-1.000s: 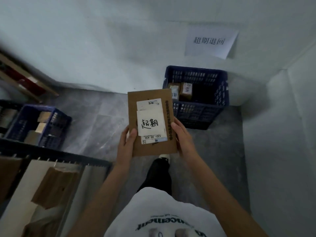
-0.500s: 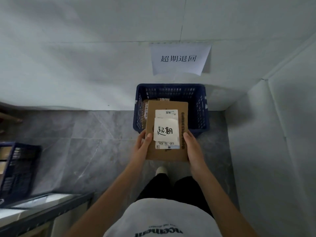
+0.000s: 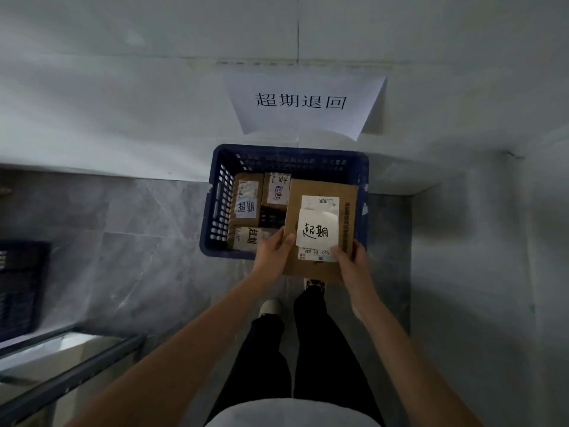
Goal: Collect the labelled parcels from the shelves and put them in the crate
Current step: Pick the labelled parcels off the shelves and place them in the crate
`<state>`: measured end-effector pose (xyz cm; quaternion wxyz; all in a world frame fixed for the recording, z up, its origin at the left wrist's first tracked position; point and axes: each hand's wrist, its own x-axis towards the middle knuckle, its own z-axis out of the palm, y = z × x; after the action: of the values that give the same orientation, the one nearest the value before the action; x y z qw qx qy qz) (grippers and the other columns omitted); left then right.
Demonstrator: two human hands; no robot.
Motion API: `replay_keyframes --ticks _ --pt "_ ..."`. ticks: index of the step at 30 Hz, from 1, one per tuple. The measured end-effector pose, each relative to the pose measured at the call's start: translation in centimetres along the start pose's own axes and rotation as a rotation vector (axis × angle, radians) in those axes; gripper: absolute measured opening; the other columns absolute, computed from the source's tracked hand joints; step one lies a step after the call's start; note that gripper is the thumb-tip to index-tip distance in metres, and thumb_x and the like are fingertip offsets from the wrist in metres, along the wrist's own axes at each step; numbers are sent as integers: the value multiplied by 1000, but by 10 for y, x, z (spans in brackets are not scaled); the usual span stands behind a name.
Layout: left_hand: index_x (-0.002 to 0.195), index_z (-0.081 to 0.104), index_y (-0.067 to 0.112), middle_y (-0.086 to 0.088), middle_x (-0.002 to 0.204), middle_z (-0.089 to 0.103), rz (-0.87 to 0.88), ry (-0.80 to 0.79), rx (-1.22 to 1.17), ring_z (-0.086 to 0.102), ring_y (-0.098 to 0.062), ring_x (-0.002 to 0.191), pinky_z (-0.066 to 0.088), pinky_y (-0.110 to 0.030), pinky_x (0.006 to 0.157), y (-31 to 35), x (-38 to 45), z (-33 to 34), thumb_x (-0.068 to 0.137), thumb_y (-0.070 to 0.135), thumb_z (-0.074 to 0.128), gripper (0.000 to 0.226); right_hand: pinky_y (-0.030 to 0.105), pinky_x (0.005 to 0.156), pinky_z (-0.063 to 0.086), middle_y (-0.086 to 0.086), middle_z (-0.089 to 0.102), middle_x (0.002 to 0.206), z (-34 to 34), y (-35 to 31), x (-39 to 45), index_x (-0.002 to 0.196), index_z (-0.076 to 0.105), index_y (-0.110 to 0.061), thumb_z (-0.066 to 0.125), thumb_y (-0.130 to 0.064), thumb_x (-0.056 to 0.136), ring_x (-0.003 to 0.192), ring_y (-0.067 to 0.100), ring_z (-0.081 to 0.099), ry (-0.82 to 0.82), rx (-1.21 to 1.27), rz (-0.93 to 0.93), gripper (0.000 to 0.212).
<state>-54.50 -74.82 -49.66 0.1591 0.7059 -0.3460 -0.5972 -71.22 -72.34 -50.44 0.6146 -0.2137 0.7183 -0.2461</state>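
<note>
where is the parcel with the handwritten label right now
In the head view, the parcel is held by both hands over the right side of the blue crate, below the wall sign.

Parcel depot/storeroom, blue crate (image 3: 215,241) of labelled boxes (image 3: 246,198), printed wall sign (image 3: 303,101), metal shelving (image 3: 70,380)

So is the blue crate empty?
No. The blue crate already has three labelled parcels lying inside on its left side.

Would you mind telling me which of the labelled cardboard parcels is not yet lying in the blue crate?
The large flat brown cardboard parcel, gripped by the left hand and right hand above the blue plastic crate; the three smaller parcels already lie inside.
</note>
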Motion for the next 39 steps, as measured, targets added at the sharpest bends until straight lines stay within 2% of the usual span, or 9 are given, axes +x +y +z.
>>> replay_keyframes --ticks 4,8,13,19,23,26,28,36,39 --pt "139 47 21 -2 126 60 -82 21 14 55 -22 116 44 -39 100 3 65 20 101 24 40 39 36 100 43 -1 50 136 -6 -3 65 150 31 -21 49 -35 100 124 19 48 -2 -174 -58 54" --pt "143 43 23 1 127 57 -150 50 -68 53 -18 111 45 -29 86 -3 127 36 101 12 37 43 28 94 43 -1 53 134 -9 0 135 146 36 -24 48 -33 101 123 18 50 -31 -210 -129 48" --pt "143 43 19 -2 127 59 -155 38 -76 56 -16 104 49 -19 71 -23 198 57 92 -8 31 59 37 109 37 1 47 142 -4 25 212 151 28 -28 47 -33 101 131 21 44 -49 -190 -62 54" --pt "148 33 18 -6 136 53 -170 13 -35 52 -23 121 46 -27 90 -68 265 74 92 -11 32 63 34 108 35 -2 46 144 11 70 283 152 24 -29 43 -28 103 133 20 43 -58 -113 -10 53" --pt "146 36 18 -4 134 54 -163 14 -65 53 -18 117 49 -21 85 -94 291 72 94 -11 35 60 36 111 34 -2 42 147 28 89 320 152 24 -32 38 -28 105 131 19 42 -72 -134 -15 49" --pt "149 30 15 -3 143 46 -174 18 -125 47 -21 128 44 -35 103 -100 302 67 93 -15 34 64 36 110 38 2 45 143 39 93 341 149 28 -29 41 -23 103 124 17 46 -58 -151 -37 48" --pt "150 28 14 -5 148 41 -178 23 -97 42 -23 134 38 -32 108 -104 307 65 94 -14 35 63 29 106 36 6 42 144 45 93 346 150 26 -23 41 -18 103 123 17 45 -33 -163 -36 50" --pt "147 32 11 -13 145 45 -86 48 66 45 -26 132 35 -5 81 -108 313 71 92 -13 42 61 29 109 32 9 32 150 49 108 347 153 16 -15 42 -17 103 133 24 40 20 -224 -75 57" --pt "147 32 16 -9 144 46 -70 90 133 47 -23 130 34 -4 85 -117 315 72 95 -7 42 58 27 107 30 11 28 152 52 113 346 154 15 -15 41 -17 103 135 26 37 43 -228 -79 57"
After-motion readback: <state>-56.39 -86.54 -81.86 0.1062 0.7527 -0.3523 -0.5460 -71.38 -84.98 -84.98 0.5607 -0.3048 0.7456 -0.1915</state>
